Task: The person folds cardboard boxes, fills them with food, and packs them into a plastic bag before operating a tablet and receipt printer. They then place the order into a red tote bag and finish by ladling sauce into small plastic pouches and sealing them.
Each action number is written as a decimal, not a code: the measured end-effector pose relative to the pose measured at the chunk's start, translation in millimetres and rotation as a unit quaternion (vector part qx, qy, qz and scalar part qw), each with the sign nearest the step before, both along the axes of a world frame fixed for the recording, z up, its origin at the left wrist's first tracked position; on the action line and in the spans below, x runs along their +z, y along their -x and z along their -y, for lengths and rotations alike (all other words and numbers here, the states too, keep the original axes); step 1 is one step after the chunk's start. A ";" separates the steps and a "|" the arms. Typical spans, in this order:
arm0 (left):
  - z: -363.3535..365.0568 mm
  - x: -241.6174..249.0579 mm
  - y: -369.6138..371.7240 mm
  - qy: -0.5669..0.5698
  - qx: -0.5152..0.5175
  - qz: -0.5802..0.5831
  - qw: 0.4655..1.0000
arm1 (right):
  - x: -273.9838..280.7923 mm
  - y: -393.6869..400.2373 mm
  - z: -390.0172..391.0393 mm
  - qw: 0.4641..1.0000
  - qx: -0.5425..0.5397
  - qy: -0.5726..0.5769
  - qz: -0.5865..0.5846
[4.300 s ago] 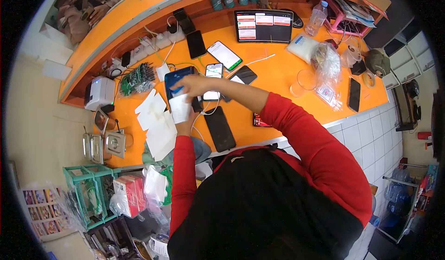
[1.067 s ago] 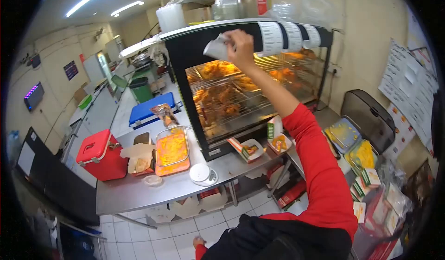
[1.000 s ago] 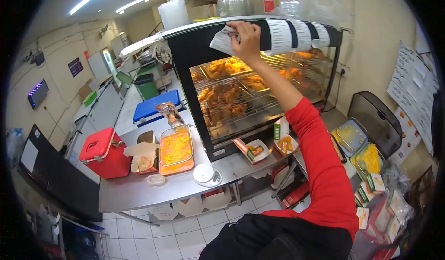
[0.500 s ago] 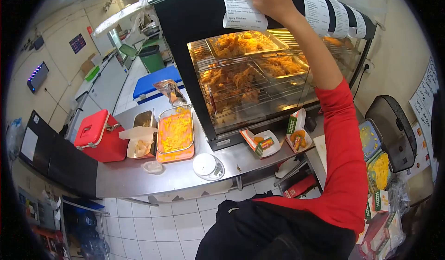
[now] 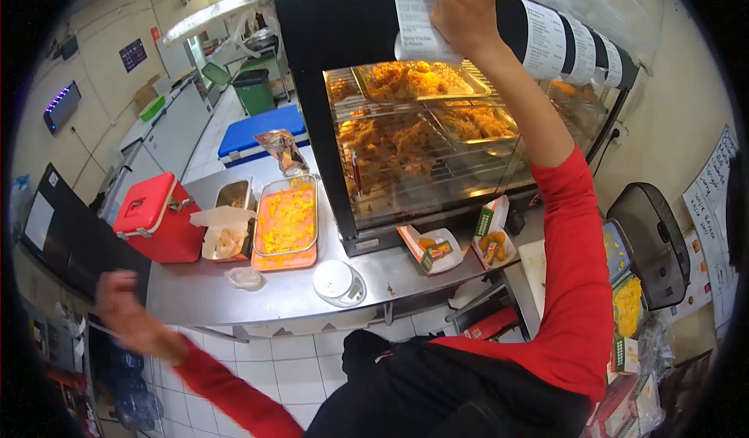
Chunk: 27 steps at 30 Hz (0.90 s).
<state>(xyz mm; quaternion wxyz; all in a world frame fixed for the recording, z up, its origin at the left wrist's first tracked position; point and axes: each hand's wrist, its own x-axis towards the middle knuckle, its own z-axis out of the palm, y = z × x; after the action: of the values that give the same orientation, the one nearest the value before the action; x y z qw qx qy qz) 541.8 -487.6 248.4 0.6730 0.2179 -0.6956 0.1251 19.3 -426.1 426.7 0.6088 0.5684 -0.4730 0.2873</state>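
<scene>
At the top of the black food warmer (image 5: 312,36), my right hand (image 5: 466,9) has its fingers curled over the edge of a printed paper receipt (image 5: 415,18). The receipt lies against the warmer's upper front panel. Behind the glass, fried chicken (image 5: 421,79) sits on metal trays and racks. My left hand (image 5: 129,317) is raised at the lower left, apart from the counter. Motion smears its fingers, and nothing can be made out in it.
On the steel counter (image 5: 289,307) stand a red cooler box (image 5: 156,219), a tray of yellow pieces (image 5: 287,218), a white scale (image 5: 337,282) and open food boxes (image 5: 431,251). More receipts (image 5: 544,40) hang along the warmer's top. A black mesh-like cover (image 5: 651,243) stands at right.
My left hand has come into view at the lower left. My right hand stays at the receipt, its fingers now further over the paper's edge. The view has shifted slightly.
</scene>
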 end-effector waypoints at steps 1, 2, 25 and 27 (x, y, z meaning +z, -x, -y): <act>-13.3 55.5 -3.0 0.071 -0.067 -0.033 0.995 | 0.4 -6.3 0.0 0.999 0.007 0.043 -0.028; -35.0 101.7 -10.2 0.093 -0.117 -0.167 0.975 | 0.5 -8.4 -1.0 0.994 0.012 0.088 -0.057; 5.7 192.9 41.0 0.052 -0.069 -0.191 0.978 | -6.4 -1.7 -10.1 0.999 -0.015 -0.010 0.047; 7.9 191.6 42.7 0.051 -0.071 -0.188 0.978 | -5.8 -5.6 -12.6 0.997 -0.002 -0.026 0.073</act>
<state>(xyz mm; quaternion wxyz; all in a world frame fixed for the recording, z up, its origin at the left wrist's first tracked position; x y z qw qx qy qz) 499.1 -495.5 440.0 0.8091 0.1532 -0.5631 0.0693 24.9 -413.5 420.9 0.5584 0.5604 -0.5244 0.3147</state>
